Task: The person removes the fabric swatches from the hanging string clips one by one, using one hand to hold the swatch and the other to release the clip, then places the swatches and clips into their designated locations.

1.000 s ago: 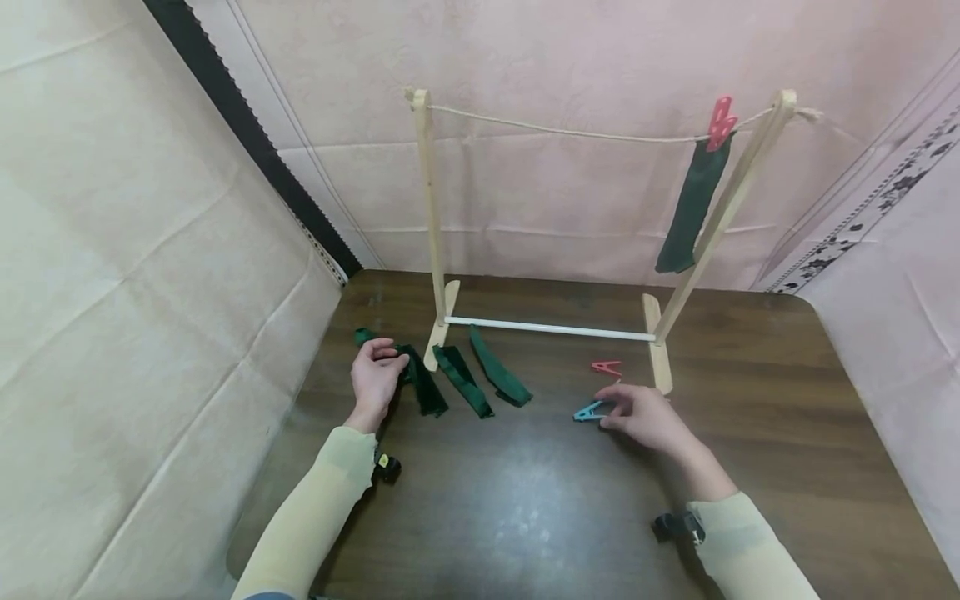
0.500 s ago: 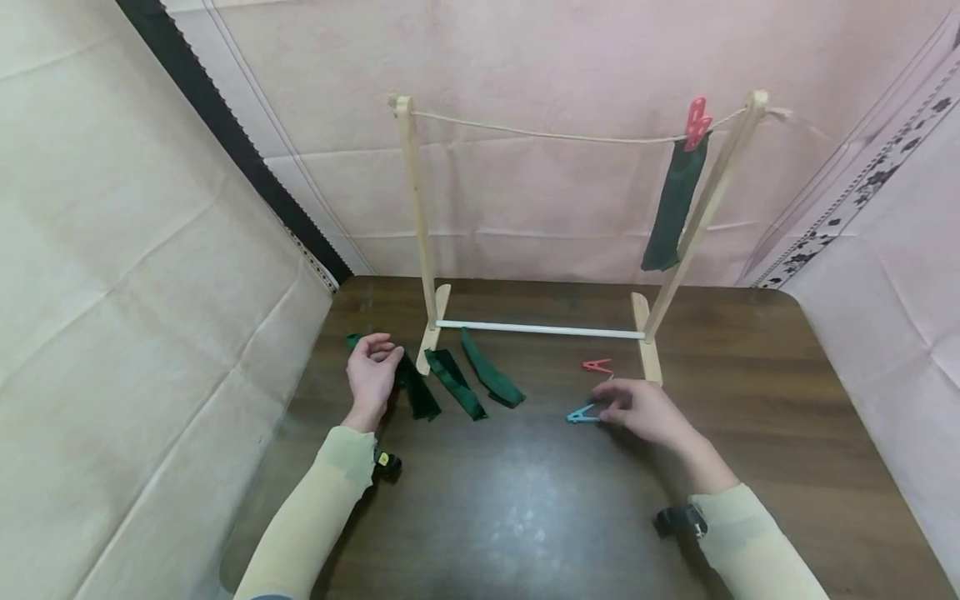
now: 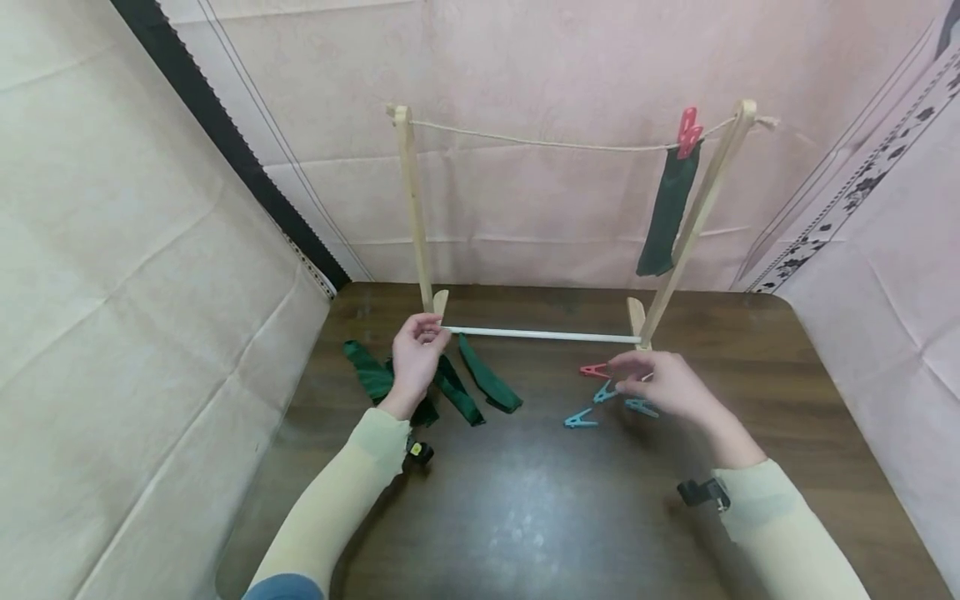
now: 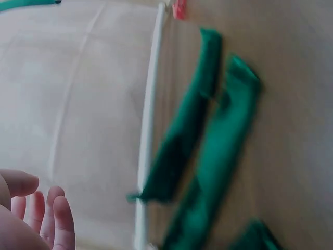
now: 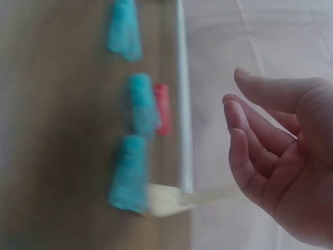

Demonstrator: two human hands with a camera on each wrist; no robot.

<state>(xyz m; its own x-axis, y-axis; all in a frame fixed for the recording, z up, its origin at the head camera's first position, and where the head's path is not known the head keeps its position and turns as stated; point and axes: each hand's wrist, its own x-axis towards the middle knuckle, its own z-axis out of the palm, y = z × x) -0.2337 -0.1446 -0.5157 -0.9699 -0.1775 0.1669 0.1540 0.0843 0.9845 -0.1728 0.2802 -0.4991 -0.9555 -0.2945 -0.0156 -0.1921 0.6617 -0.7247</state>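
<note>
My left hand point(image 3: 416, 358) hovers at the rack's left foot, over the green cloth strips point(image 3: 367, 372). Its fingers are loosely bent with nothing between them; in the left wrist view two strips point(image 4: 218, 151) lie beyond it. My right hand point(image 3: 663, 383) is over the clothespins at the rack's right foot. Thumb and fingers stand apart around bare air in the right wrist view. Three blue clothespins point(image 3: 580, 419) and a red clothespin point(image 3: 593, 370) lie on the table close by. The right hand partly covers the blue ones in the head view.
A wooden rack stands at the back, with a rope point(image 3: 540, 143) strung between its posts and a white bar point(image 3: 540, 335) low down. One green strip point(image 3: 666, 217) hangs near the right post under a red clothespin point(image 3: 688, 135). Pale cloth walls surround the brown table point(image 3: 480, 500).
My left hand has moved right from the leftmost strip, uncovering it. My right hand has drawn up and right, away from the blue clothespin, and more blue clothespins now show.
</note>
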